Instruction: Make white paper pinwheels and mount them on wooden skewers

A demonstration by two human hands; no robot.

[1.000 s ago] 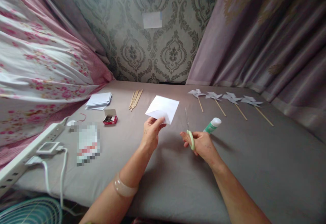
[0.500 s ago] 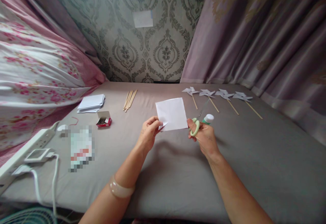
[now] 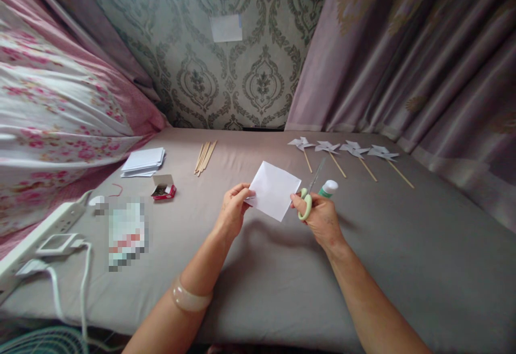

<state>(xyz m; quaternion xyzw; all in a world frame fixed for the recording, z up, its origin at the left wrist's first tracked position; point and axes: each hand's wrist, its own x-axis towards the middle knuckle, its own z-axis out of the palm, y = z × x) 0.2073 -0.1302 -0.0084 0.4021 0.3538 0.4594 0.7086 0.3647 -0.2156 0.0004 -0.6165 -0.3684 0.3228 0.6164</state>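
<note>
A square of white paper (image 3: 274,190) is held above the table, turned so that one corner points away from me. My left hand (image 3: 235,208) pinches its left corner between thumb and fingers. Green-handled scissors (image 3: 307,203) are looped over the thumb of my right hand (image 3: 322,217), their blades pointing up and away from the paper. The fingertips of that hand touch the paper's right edge. Just beyond my right hand a glue stick (image 3: 329,187) with a white cap is partly hidden.
Several paper pinwheels (image 3: 353,149) on sticks lie at the back right. Wooden sticks (image 3: 205,158), a stack of white paper (image 3: 143,161) and a small red box (image 3: 164,188) are at the left. A power strip (image 3: 50,230) with cables runs along the left edge.
The paper has rotated from lying square to me to standing cornerwise. The right fingertips have come onto its edge, and the scissor blades have swung a little.
</note>
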